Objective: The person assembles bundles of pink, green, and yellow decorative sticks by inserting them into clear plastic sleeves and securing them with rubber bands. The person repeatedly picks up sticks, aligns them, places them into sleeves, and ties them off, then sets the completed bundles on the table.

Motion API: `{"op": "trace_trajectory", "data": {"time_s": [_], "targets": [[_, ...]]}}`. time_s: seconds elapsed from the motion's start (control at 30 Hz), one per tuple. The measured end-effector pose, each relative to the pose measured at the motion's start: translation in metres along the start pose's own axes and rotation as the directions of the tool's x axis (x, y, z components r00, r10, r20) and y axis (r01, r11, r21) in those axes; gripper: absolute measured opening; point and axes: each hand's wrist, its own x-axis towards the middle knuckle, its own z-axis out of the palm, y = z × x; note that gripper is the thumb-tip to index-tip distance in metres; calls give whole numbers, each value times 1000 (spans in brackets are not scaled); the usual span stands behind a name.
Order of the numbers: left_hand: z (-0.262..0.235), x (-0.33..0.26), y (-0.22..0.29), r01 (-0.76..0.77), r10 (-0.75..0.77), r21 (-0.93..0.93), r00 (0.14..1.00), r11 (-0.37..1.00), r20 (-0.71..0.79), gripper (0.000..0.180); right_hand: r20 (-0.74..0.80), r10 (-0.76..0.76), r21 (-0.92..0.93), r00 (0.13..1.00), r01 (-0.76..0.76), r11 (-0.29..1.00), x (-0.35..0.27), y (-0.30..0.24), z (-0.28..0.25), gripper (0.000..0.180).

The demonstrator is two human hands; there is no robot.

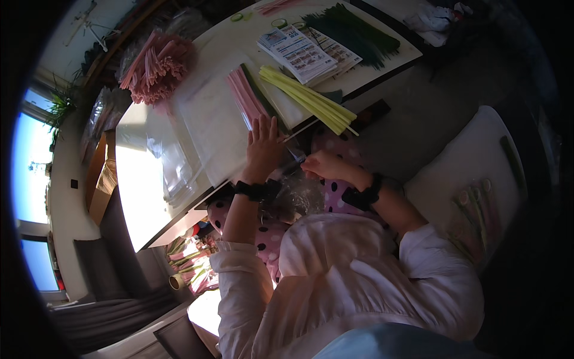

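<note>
Left hand, fingers spread, at pink strips

The strips lie by the near edge of the counter, left of yellow-green stems; the right hand curls to the right, its grip impossible to tell

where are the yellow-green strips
In the head view, the yellow-green strips overhang the white table, above and right of the left hand, just below the printed leaflets.

A green plant shows near a bright window.
</note>
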Motion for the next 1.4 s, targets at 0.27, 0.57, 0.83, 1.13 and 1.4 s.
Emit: {"op": "trace_trajectory", "data": {"time_s": [0.27, 0.57, 0.83, 1.13, 1.4], "targets": [[-41, 5, -8, -24, -29, -157, 945, 987, -325, 34, -787, -223, -202, 576, 101, 974, -23, -44, -195, 20], [-113, 3, -69, 222, -352, -275, 658, 936, -666, 22, -727, -348, -675, 592, -519, 525, 47, -15, -268, 25], [-82, -39, -32, 226, -150, 145, 901, 963, -406, 34, -769, -343, -635, 539, -583, 508, 52, -13, -278, 20], [-77, -60, -14, 80, -107, -369, 993, 926, -52, 52, -657, 99, 75, 747, -66, 995, -31, -44, -242, 20], [-93, -28, 47, 117, -305, -952, 930, -282, 204, 45, -211, -131, 252, 969, 183, 950, -119, -51, -32, 13]]}}
